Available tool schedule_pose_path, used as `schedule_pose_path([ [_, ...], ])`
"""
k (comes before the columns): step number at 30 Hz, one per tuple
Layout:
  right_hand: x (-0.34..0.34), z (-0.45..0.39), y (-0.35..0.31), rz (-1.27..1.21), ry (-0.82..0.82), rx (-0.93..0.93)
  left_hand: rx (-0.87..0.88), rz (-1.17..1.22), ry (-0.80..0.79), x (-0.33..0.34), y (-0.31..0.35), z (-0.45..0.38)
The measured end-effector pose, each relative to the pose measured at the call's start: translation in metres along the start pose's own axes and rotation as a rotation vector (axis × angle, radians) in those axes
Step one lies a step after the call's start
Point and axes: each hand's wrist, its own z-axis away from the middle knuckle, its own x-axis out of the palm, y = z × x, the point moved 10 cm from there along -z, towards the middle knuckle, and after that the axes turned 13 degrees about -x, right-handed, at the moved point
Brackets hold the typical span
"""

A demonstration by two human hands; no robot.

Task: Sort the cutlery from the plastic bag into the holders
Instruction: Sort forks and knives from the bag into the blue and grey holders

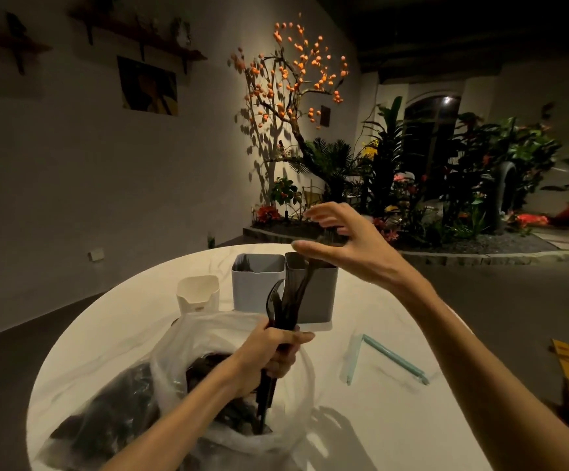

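Currently left hand (269,355) fingers clenched around a bundle of dark cutlery (284,311), upright over the plastic bag (181,379) on the desk (378,419). Right hand (347,239) hovers above the grey holder (317,294), fingers released, spread.

The round white table (395,317) has a smooth, faintly veined top with a soft sheen, like polished stone or laminate. On it, the thin translucent plastic bag (208,338) is crinkled and glossy, and the dark, slightly see-through plastic cutlery (284,307) looks smooth and shiny. The small white holder (197,294), the pale grey-blue square holder (257,287) and the darker grey square holder (320,294) all look like smooth matt plastic, as does the pale green bag clip (391,358).
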Motion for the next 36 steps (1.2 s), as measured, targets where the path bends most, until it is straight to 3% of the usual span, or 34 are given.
schedule_pose_path([
  [5, 0.054, 0.052, 0.059, -0.538, 0.222, 0.235, -0.023, 0.124, -0.094, 0.026, -0.012, -0.026],
  [7, 0.067, 0.067, 0.081, -0.574, 0.319, 0.269, -0.037, 0.156, -0.111, 0.032, -0.021, -0.037],
  [12, 0.117, 0.087, 0.119, -0.628, 0.192, 0.343, -0.03, 0.258, 0.007, 0.022, -0.038, -0.062],
  [15, 0.129, 0.094, 0.135, -0.738, 0.296, 0.417, -0.041, 0.266, 0.041, 0.013, -0.044, -0.074],
  [20, 0.143, 0.094, 0.147, -0.681, 0.279, 0.395, 0.089, 0.23, 0.03, 0.002, -0.026, -0.082],
  [23, 0.137, 0.093, 0.15, -0.638, 0.359, 0.398, 0.084, 0.241, -0.056, 0.002, -0.025, -0.082],
  [27, 0.14, 0.095, 0.155, -0.622, 0.345, 0.4, 0.073, 0.272, -0.138, 0.001, -0.028, -0.078],
  [30, 0.138, 0.097, 0.152, -0.611, 0.378, 0.388, 0.047, 0.291, -0.076, -0.003, -0.03, -0.077],
  [36, 0.115, 0.11, 0.162, -0.437, 0.608, 0.413, 0.053, 0.205, 0.08, -0.011, -0.032, -0.077],
])
